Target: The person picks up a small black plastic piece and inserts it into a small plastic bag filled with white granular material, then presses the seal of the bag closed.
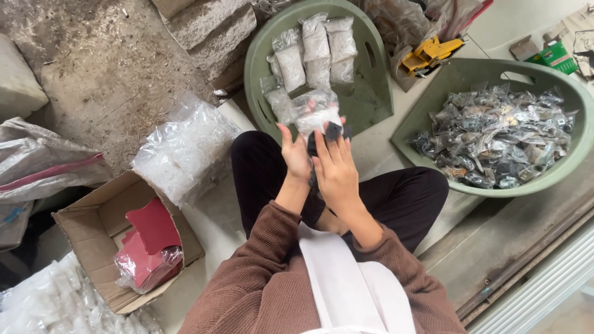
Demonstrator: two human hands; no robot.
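My left hand (294, 154) and my right hand (336, 170) are raised together above my lap, palms facing each other. Between them they hold a small clear plastic bag (317, 111) with a dark object (333, 131) at its lower edge. My fingers are partly closed around the bag's bottom. Just beyond my hands stands a green tub (375, 68) holding several clear packets of white pieces (314, 49).
A second green tub (470, 77) at the right holds many small bags of dark parts (495, 136). A cardboard box (86, 222) with red cards (151, 238) sits at the left, beside a large bag of clear pouches (182, 148). A yellow tool (428, 54) lies at the back.
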